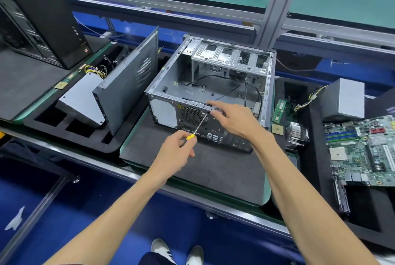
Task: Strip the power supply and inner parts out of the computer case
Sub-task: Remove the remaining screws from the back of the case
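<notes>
In the head view, the left hand (178,149) gripped the yellow-handled screwdriver (197,127), fingers curled round the handle, its thin steel shaft angled up with the tip at the rear panel of the computer case (168,93); the right hand (233,120) reached forward with fingers extended, resting on the case's top rear edge beside the tip. The case, a boxy grey sheet-metal shell lying open side up with loose black cables inside, sat on a dark foam mat (213,175), with a flat perforated side panel (130,85) leaning to its left and a green motherboard (363,153) to its right.
</notes>
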Demonstrator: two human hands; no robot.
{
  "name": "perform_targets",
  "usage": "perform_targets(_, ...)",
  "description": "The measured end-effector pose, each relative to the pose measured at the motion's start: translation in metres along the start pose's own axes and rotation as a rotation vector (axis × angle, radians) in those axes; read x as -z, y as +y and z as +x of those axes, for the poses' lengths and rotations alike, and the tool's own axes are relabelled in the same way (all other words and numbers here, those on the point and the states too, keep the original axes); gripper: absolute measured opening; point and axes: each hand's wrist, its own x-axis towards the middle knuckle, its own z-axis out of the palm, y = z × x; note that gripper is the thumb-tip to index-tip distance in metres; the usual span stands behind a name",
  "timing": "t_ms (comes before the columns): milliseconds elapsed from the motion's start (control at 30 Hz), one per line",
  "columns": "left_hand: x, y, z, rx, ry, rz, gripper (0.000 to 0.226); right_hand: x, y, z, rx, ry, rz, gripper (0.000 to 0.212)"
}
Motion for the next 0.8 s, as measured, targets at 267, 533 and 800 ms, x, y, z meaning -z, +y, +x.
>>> perform_targets(267, -0.003, 0.000, 0.001, -0.023, 0.009, 0.000, 0.015, 0.003, -0.003, 0.000, -0.017, -0.003, 0.023, 0.036)
perform_targets(533, -0.004, 0.007, -0.001, -0.013, -0.015, 0.019, 0.016, 0.003, -0.002, 0.003, -0.059, -0.021, 0.066, 0.036)
perform_targets(800, -0.012, 0.022, 0.001, 0.186, 0.009, -0.279, 0.024, 0.003, -0.003, 0.003, -0.065, -0.038, 0.083, 0.037)
